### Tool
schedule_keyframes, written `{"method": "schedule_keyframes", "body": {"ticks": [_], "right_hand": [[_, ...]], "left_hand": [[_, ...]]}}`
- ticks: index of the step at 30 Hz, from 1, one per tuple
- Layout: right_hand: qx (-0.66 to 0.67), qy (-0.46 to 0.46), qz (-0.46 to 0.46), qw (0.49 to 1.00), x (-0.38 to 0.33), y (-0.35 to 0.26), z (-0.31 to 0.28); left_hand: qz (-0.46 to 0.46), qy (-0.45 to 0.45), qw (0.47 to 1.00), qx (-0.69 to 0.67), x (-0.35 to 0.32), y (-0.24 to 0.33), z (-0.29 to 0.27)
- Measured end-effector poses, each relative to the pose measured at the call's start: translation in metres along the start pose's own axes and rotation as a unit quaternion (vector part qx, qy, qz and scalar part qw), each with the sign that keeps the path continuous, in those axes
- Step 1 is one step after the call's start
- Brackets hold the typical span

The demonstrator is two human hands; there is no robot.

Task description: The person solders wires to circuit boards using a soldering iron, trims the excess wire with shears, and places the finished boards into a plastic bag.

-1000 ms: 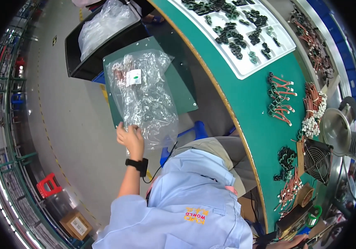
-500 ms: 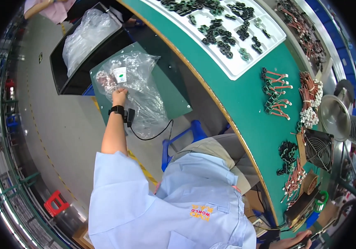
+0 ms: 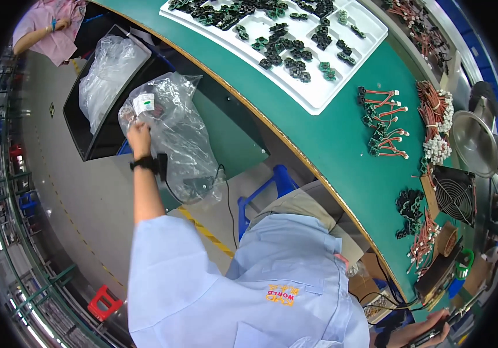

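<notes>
Where the clear bag (image 3: 180,136) lies on the green board (image 3: 235,136), a white label (image 3: 143,104) with a green spot shows; its print is too small to read. Orange and pink letters sit on the blue shirt (image 3: 202,301). The left arm reaches out straight, and the left hand (image 3: 139,138), almost closed, pinches the bag near the label. The right hand (image 3: 435,322) curls round a dark thing (image 3: 428,338).

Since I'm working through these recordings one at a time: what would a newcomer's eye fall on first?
Probably the white tray of small black-and-green circuit boards on the green worktable, top centre. Next, at left, the left hand at a clear plastic bag with a white label, over a green panel.
</notes>
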State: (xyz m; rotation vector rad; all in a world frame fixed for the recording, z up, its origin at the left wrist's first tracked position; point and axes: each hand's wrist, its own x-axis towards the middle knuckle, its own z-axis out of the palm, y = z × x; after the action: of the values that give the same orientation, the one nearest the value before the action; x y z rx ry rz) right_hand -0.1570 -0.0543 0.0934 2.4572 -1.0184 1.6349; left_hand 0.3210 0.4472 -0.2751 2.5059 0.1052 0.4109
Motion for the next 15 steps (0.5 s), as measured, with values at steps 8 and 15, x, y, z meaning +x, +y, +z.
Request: {"method": "schedule_keyframes", "body": {"ticks": [8,15], "right_hand": [[0.069,-0.002,0.07,0.995,-0.008,0.005,0.01],[0.055,0.028,0.076,0.995,-0.018,0.021,-0.015]], "left_hand": [[-0.121,-0.189,0.956,-0.189,-0.259,0.212,-0.05],[0.1,-0.22,0.949,0.203,-0.307,0.243,-0.046]]}}
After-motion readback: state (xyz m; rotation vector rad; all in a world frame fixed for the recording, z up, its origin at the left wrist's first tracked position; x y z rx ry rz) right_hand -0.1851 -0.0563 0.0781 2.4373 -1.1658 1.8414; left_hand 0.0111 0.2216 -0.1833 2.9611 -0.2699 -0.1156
